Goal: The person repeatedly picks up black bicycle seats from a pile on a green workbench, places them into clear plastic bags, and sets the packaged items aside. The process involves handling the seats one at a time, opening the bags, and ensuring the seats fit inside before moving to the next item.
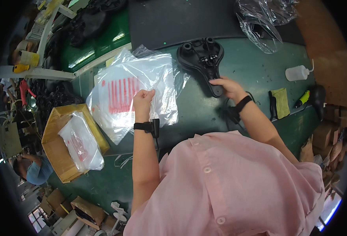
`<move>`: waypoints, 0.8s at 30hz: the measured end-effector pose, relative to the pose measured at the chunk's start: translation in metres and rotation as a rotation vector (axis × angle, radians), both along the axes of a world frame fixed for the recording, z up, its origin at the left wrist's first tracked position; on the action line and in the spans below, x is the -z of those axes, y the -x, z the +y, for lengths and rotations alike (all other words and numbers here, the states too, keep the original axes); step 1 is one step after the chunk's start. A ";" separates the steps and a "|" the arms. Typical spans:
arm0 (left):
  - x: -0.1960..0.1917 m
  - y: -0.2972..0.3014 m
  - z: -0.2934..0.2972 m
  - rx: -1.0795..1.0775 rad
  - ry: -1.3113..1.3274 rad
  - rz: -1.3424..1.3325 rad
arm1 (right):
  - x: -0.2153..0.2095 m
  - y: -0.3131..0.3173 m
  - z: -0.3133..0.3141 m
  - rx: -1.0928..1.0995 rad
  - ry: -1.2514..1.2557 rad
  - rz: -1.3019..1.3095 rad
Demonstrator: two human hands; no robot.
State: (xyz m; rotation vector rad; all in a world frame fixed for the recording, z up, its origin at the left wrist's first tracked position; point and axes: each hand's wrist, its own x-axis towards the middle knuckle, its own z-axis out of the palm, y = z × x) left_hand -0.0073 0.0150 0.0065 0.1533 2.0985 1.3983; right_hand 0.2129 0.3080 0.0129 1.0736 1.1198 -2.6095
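Observation:
A black bicycle saddle [199,65] lies underside up on the green table [197,106], its wide end pointing away from me. My right hand [231,88] grips its narrow nose, thumb on top and the other fingers partly hidden. To the left is a pile of clear plastic bags [159,70] with red printing. Over the near part of this pile my left hand [143,101] is closed, fingertips pinched at what looks like a bag's film. A strap with a small black device sits on each wrist.
A cardboard box [51,137] at left holds more printed bags [77,141]. To the right are a white squeeze bottle [297,73], a yellow-green cloth [280,103] and a green-and-black tool [302,99]. Crumpled clear film [260,23] lies on a dark mat [181,19]. Another person [39,171] is far left.

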 end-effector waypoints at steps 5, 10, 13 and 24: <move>-0.023 -0.011 0.000 -0.086 -0.231 -0.058 | -0.028 0.045 -0.070 0.153 0.067 0.151; -0.026 -0.018 0.004 0.093 -0.278 -0.157 | -0.030 0.086 -0.136 0.004 0.102 0.265; -0.030 -0.010 -0.014 -0.018 -0.256 -0.185 | -0.015 0.117 -0.155 -0.007 -0.025 0.201; -0.069 0.025 -0.127 -0.312 -0.442 -0.293 | -0.060 0.095 -0.111 -0.086 -0.977 0.188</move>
